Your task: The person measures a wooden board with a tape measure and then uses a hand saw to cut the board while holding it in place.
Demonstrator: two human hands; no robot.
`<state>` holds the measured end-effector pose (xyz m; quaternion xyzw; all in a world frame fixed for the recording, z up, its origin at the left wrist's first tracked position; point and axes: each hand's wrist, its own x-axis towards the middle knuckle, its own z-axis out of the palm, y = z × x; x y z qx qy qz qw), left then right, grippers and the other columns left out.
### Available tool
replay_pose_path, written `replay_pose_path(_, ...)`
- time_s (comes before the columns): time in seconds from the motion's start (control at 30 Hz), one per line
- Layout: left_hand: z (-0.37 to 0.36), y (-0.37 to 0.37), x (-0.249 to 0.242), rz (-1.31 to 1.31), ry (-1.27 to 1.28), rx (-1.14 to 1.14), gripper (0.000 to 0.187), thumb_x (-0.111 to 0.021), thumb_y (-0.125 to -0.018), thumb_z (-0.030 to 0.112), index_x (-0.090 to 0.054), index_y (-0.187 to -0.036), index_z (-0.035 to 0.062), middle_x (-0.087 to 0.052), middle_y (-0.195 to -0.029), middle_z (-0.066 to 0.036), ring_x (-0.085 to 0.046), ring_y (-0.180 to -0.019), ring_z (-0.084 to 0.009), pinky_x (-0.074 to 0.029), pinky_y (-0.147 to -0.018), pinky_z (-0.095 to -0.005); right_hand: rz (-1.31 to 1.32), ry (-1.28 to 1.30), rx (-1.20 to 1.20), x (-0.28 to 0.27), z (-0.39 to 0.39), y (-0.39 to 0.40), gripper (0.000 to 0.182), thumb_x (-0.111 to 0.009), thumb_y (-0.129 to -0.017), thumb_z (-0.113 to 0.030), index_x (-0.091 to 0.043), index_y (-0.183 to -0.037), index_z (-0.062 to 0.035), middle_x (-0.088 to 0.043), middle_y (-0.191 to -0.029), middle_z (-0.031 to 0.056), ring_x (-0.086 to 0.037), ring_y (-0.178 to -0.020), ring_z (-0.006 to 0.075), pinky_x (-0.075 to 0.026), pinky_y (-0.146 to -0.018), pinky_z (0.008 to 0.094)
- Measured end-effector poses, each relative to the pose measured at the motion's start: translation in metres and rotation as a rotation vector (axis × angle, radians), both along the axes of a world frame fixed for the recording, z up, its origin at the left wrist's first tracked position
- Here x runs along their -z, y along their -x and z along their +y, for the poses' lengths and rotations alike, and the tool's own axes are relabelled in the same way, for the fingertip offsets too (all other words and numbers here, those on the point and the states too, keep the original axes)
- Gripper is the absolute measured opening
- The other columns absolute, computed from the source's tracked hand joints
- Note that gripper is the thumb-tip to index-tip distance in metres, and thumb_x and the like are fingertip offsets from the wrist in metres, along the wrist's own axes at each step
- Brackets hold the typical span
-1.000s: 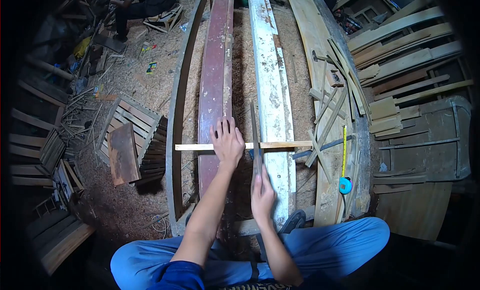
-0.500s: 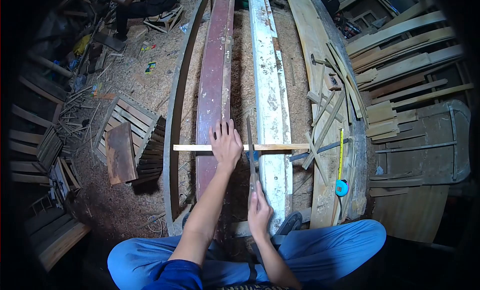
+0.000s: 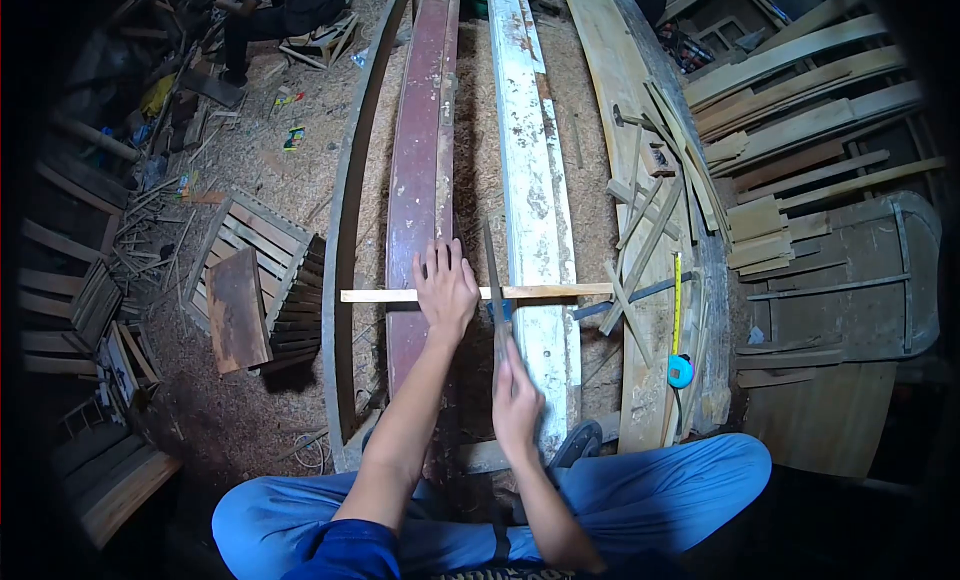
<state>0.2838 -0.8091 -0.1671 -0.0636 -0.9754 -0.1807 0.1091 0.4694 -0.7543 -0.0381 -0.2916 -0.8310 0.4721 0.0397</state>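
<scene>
A thin wooden strip (image 3: 560, 292) lies crosswise over a maroon plank (image 3: 413, 180) and a white, flaking plank (image 3: 535, 200). My left hand (image 3: 447, 298) presses down over the strip on the maroon plank, its fingers reaching past the far edge. In my right hand (image 3: 517, 408) is a handsaw (image 3: 494, 270), its narrow blade pointing away from me and crossing the strip in the gap between the planks, just right of my left hand. My right fingers are closed around its near end; the handle is mostly hidden. Something small and blue (image 3: 503, 310) shows beside the blade.
On a pale board to the right lie a tape measure (image 3: 680, 371) with its yellow tape out, a hammer (image 3: 630, 120) and loose offcuts (image 3: 655, 225). A slatted wooden piece (image 3: 262, 242) stands at left. Another person (image 3: 290, 8) sits at the far left. Sawdust covers the floor.
The saw and my right hand have slid slightly forward, away from me. My left hand stays on the strip. The whole view has shifted a little.
</scene>
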Motion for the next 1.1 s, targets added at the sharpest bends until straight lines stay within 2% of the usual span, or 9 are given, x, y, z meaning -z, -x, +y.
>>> replay_pose_path(0.13,-0.004,0.003,-0.001,-0.016,0.025,0.002,0.047,-0.046,-0.106,0.029,-0.063,-0.145,0.0089,-0.061,-0.149,-0.013,-0.046,-0.147,-0.0314,-0.022,-0.128,-0.0525,0.022,0.024,-0.042,-0.013,-0.007,0.005,0.042,-0.051,-0.112,-0.021,-0.059,-0.147,0.0012,-0.066,-0.14,0.0275,-0.062,-0.134,0.0386,-0.049,-0.111,0.0415)
replay_pose_path(0.2,-0.001,0.002,0.003,-0.029,0.017,-0.014,0.047,-0.045,-0.106,0.029,-0.062,-0.146,0.0094,-0.061,-0.15,-0.013,-0.044,-0.149,-0.0313,-0.021,-0.128,-0.0526,0.065,-0.035,-0.045,-0.004,-0.012,-0.045,0.042,-0.051,-0.111,-0.018,-0.06,-0.145,0.0046,-0.065,-0.142,0.0269,-0.063,-0.135,0.0382,-0.048,-0.112,0.042)
replay_pose_path(0.27,0.0,0.001,0.003,-0.034,-0.001,-0.011,0.048,-0.045,-0.107,0.029,-0.062,-0.146,0.0089,-0.06,-0.15,-0.014,-0.044,-0.149,-0.0314,-0.02,-0.128,-0.0525,0.076,-0.011,-0.012,-0.006,-0.01,-0.054,0.041,-0.051,-0.111,-0.018,-0.061,-0.144,0.0043,-0.066,-0.141,0.0266,-0.064,-0.133,0.0378,-0.049,-0.111,0.0414)
replay_pose_path(0.47,0.0,0.007,0.002,0.005,0.007,-0.014,0.047,-0.046,-0.106,0.029,-0.061,-0.145,0.0069,-0.061,-0.148,-0.016,-0.046,-0.148,-0.0317,-0.022,-0.127,-0.0524,0.069,0.026,0.003,-0.001,-0.003,-0.001,0.041,-0.053,-0.111,-0.019,-0.061,-0.144,0.0032,-0.067,-0.139,0.0263,-0.065,-0.131,0.0379,-0.05,-0.108,0.0404)
replay_pose_path(0.5,0.0,0.003,0.004,0.006,0.001,-0.022,0.047,-0.047,-0.106,0.028,-0.061,-0.145,0.0072,-0.061,-0.147,-0.016,-0.047,-0.147,-0.0318,-0.023,-0.127,-0.0526,0.008,0.051,0.016,-0.005,-0.005,-0.018,0.041,-0.052,-0.111,-0.019,-0.061,-0.145,0.0028,-0.067,-0.139,0.026,-0.064,-0.132,0.0381,-0.05,-0.109,0.0406)
replay_pose_path(0.6,0.0,0.0,0.008,-0.005,-0.002,-0.019,0.047,-0.047,-0.106,0.029,-0.061,-0.146,0.0078,-0.061,-0.148,-0.015,-0.047,-0.147,-0.0321,-0.023,-0.127,-0.0525,0.131,-0.007,-0.004,0.006,-0.009,-0.069,0.041,-0.052,-0.111,-0.02,-0.062,-0.144,0.0031,-0.067,-0.138,0.0274,-0.065,-0.131,0.0378,-0.051,-0.108,0.0408)
replay_pose_path(0.8,0.002,0.013,0.003,-0.053,-0.015,0.034,0.05,-0.048,-0.105,0.028,-0.059,-0.148,0.0055,-0.059,-0.151,-0.018,-0.045,-0.149,-0.0324,-0.023,-0.128,-0.0528,0.088,0.033,0.029,-0.004,-0.005,-0.006,0.04,-0.052,-0.111,-0.018,-0.063,-0.143,0.0034,-0.068,-0.136,0.028,-0.066,-0.13,0.0381,-0.05,-0.109,0.0405)
replay_pose_path(1.0,-0.004,-0.013,-0.003,-0.102,-0.001,0.043,0.056,-0.052,-0.099,0.025,-0.056,-0.152,0.0071,-0.06,-0.15,-0.016,-0.046,-0.148,-0.0312,-0.023,-0.128,-0.0527,0.056,0.062,0.017,-0.015,-0.003,-0.038,0.038,-0.054,-0.11,-0.016,-0.064,-0.141,0.0052,-0.068,-0.138,0.0268,-0.065,-0.133,0.0358,-0.048,-0.111,0.0406)
replay_pose_path(1.1,-0.001,-0.012,0.002,-0.013,-0.004,0.036,0.062,-0.054,-0.095,0.023,-0.05,-0.155,0.0073,-0.058,-0.151,-0.016,-0.045,-0.149,-0.0303,-0.021,-0.129,-0.0528,0.096,-0.039,0.007,-0.003,-0.001,-0.024,0.039,-0.055,-0.11,-0.015,-0.062,-0.143,0.0038,-0.068,-0.137,0.0264,-0.065,-0.13,0.0397,-0.052,-0.106,0.0437)
